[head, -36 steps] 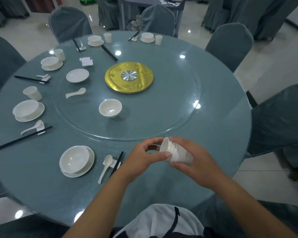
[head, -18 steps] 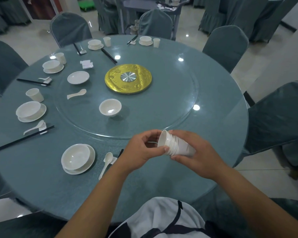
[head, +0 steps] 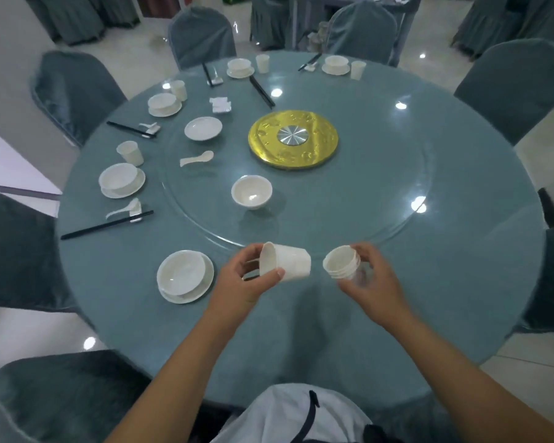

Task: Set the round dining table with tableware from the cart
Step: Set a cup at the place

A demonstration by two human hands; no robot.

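Lying on its side above the near table edge, a single white cup [head: 285, 263] sits pinched in the left hand [head: 247, 279], now pulled clear of the nested cup stack [head: 343, 262] that the right hand [head: 370, 282] grips; half a second ago they were joined. Beneath is the round teal table [head: 461, 251], ringed by covered chairs [head: 509, 91].

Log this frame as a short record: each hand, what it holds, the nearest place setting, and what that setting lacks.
left hand: grips single cup, tipped on its side
right hand: grips cup stack
cups: apart, above table
nearest setting: bowl on plate, left of the hands
lacks: a cup; the other four visible settings each have one
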